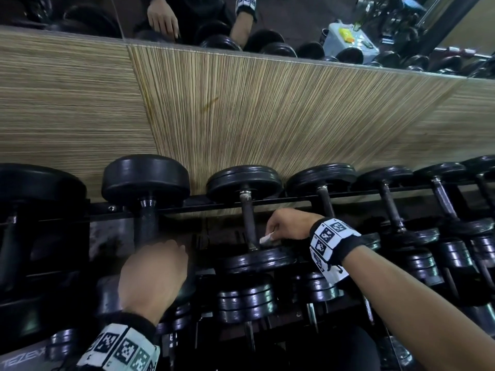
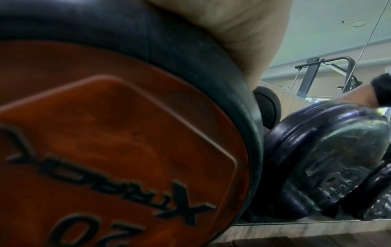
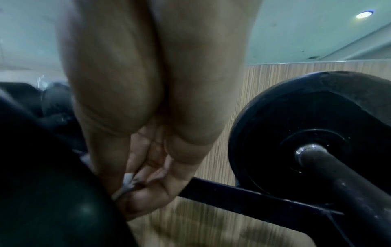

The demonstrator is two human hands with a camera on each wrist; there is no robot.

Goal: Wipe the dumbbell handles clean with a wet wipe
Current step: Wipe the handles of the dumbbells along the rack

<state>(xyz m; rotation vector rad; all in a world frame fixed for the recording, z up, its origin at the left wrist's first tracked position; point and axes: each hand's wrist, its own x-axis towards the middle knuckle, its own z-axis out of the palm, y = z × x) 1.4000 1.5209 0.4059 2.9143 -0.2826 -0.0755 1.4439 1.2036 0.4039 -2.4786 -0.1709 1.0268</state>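
Black dumbbells lie in a row on a rack [image 1: 294,200]. My right hand [image 1: 286,226] pinches a small white wet wipe [image 1: 266,239] just right of the low end of one thin dark handle [image 1: 247,220], above that dumbbell's near head [image 1: 254,259]. The right wrist view has the wipe [image 3: 127,182] crumpled between thumb and fingers [image 3: 146,197], beside a dark head [image 3: 52,192]. My left hand [image 1: 158,269] rests on the near head of a big dumbbell with a thick handle [image 1: 146,223]. Its palm [image 2: 232,33] lies on the rubber rim [image 2: 190,55] around an orange face marked 20.
A wood-grain wall panel [image 1: 267,116] rises right behind the rack, with a mirror [image 1: 294,22] above it. More dumbbells [image 1: 388,204] fill the rack to the right, and a lower tier [image 1: 246,301] sits beneath my arms. A neighbouring handle [image 3: 349,183] lies just right of my right hand.
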